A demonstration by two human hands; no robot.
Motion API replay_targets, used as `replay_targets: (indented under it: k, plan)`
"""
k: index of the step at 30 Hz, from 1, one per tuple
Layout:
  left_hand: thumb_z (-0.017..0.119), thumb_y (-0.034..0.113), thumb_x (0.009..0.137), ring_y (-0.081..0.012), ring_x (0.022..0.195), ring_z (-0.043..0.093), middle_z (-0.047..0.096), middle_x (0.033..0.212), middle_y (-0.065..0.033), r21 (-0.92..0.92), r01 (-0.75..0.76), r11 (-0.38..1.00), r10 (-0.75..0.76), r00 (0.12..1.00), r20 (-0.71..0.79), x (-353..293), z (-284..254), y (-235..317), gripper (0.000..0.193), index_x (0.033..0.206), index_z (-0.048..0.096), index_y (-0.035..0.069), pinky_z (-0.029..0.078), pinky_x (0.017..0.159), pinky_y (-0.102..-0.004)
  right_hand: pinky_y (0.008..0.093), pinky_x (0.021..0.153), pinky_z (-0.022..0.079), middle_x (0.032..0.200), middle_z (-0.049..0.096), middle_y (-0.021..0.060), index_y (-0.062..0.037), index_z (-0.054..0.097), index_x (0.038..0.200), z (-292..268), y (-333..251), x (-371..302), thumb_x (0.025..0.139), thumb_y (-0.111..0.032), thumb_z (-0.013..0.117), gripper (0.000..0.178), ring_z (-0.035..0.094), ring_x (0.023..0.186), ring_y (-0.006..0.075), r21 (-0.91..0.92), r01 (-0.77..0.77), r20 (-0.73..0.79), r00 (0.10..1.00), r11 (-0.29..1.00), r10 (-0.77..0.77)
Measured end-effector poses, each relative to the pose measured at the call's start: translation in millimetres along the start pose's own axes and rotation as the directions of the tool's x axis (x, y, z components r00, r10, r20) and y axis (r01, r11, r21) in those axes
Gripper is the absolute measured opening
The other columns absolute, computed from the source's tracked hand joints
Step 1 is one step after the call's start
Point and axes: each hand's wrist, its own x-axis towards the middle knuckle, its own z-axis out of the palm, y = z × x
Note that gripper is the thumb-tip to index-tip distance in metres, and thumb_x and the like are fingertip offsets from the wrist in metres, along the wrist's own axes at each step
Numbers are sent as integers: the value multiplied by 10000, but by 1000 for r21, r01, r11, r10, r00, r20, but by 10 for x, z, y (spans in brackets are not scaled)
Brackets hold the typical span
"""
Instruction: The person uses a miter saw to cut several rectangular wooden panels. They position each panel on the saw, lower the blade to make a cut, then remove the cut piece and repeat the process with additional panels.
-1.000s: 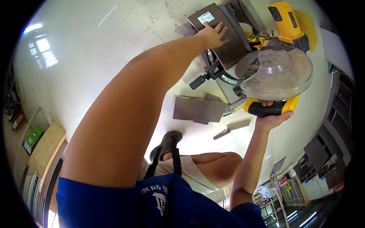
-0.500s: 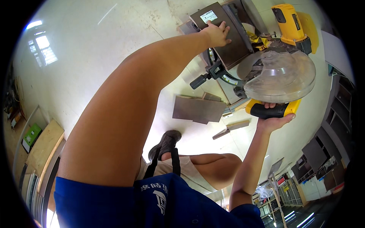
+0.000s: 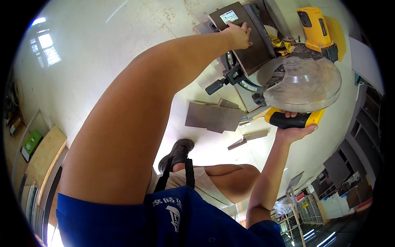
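Almost nothing moved in the last second. Left hand (image 3: 240,35) stays flat, fingers open, on the board (image 3: 247,49). Right hand (image 3: 294,131) keeps fingers closed around the saw handle (image 3: 290,119), blade guard (image 3: 302,84) still up.

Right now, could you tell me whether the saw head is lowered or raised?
Cannot tell: the right hand grips the saw handle, but the clear guard hides the blade's height above the board.

- Just one view here, a head-worn fisheye looking steeply down past the person's own arms.
- It faces the floor (image 3: 123,49) and sits close above the miter saw (image 3: 302,82).
- Straight edges bend near the rim.
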Motion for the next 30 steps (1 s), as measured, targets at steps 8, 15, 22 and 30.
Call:
replay_targets:
  k: [8,15,22,30]
  plan:
    - [648,173,841,-435,1320,392,366,1481,-222,-38,-13,999,15,999,52,24,-161,-44,602,1391,482,354,536,715,-660,303,577,442,645,457,24,-99,481,915,47,40,-44,845,-814,309,739,458,573,155,3,6,-23,1000,1000,-6]
    - [645,155,844,-433,1320,394,367,1481,-218,-70,9,997,0,992,125,41,-327,-72,598,1387,489,355,530,729,-669,302,617,438,687,449,21,-108,483,1011,-18,94,-60,870,-794,246,739,455,618,151,-7,7,24,1000,1000,-7]
    - [605,161,880,-428,1322,396,354,1495,-206,-76,19,997,-10,994,111,56,-280,-84,556,1387,490,359,523,733,-679,288,567,454,642,464,17,-106,479,1042,95,117,-107,807,-844,351,784,467,560,139,-3,38,-41,998,999,-38]
    - [607,175,877,-432,1304,417,355,1492,-208,-53,14,998,-9,995,104,71,-285,-98,559,1391,485,360,536,725,-669,286,567,457,645,464,15,-119,476,1091,105,160,-128,793,-847,380,793,467,557,135,-3,50,-42,998,999,-50]
